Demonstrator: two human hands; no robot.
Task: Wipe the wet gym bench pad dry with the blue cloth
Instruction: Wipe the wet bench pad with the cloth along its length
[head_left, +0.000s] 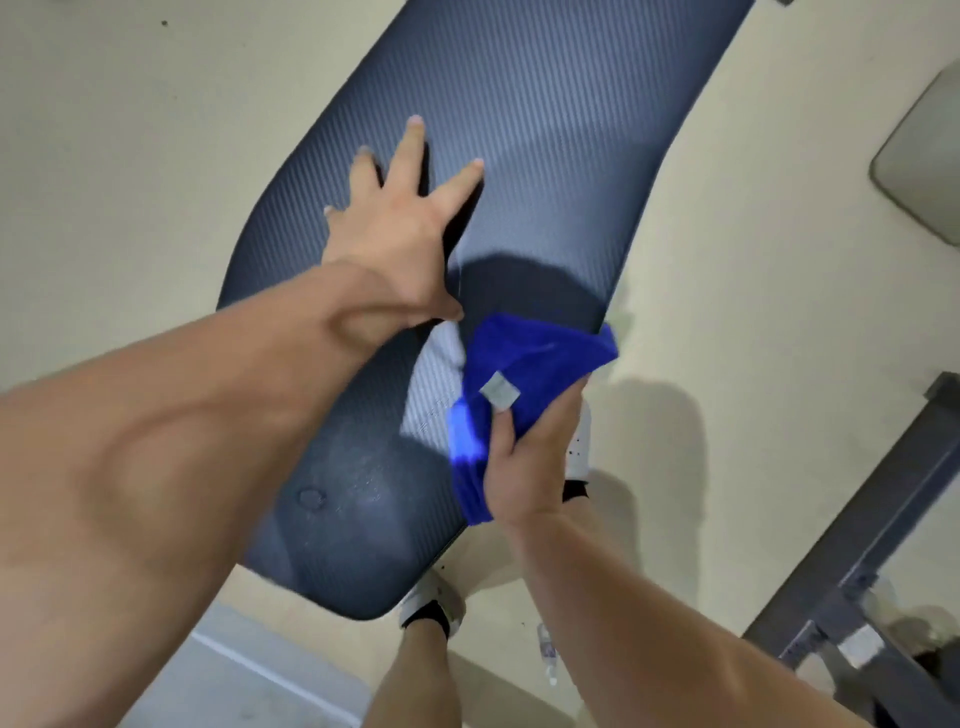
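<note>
floor (130, 130): pale beige, hard shadows | dark metal frame (872, 530): lower right | light: bright overhead

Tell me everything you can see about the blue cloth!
The blue cloth is bright royal blue and looks soft, like a fuzzy towel fabric. It is bunched up, not spread flat, with a small grey tag stitched on the side facing up. The right hand grips its lower part, thumb pressed just below the tag. Its upper part sits over the right edge of the dark ribbed bench pad. Whether it presses on the pad cannot be told. The left hand does not touch it.
</note>
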